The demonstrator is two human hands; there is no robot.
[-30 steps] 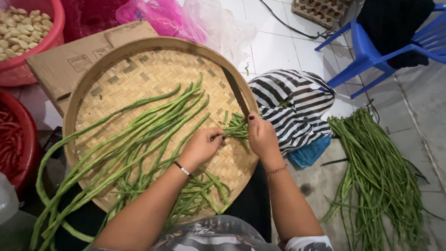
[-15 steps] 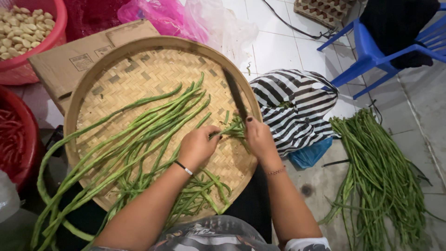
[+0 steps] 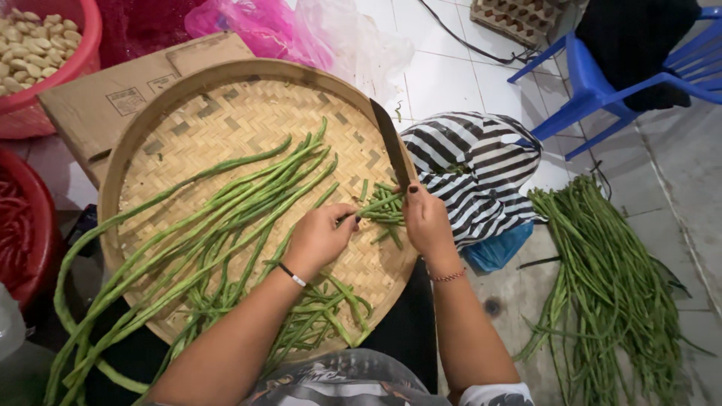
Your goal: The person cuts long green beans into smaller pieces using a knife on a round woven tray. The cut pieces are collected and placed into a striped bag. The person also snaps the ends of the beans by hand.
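Note:
A round woven bamboo tray [image 3: 226,120] rests on my lap and carries a spread of long green beans [image 3: 218,218]. My left hand [image 3: 320,239] grips the ends of a small bunch of those beans near the tray's right side. My right hand [image 3: 427,222] holds a dark-bladed knife [image 3: 391,143] whose blade points up and away over the tray's rim. Between the two hands lies a little pile of short cut bean pieces [image 3: 382,210]. More short pieces [image 3: 323,308] sit at the tray's near edge.
A black-and-white striped bag [image 3: 474,173] sits on the floor right of the tray, with a loose heap of long beans [image 3: 609,278] beyond it. Red tubs [image 3: 45,45] and flattened cardboard [image 3: 105,98] lie left, pink and clear plastic bags [image 3: 301,37] behind, a blue chair [image 3: 624,75] at top right.
The knife blade has lifted and now points up over the tray's rim. Both hands stay close together at the cut pieces.

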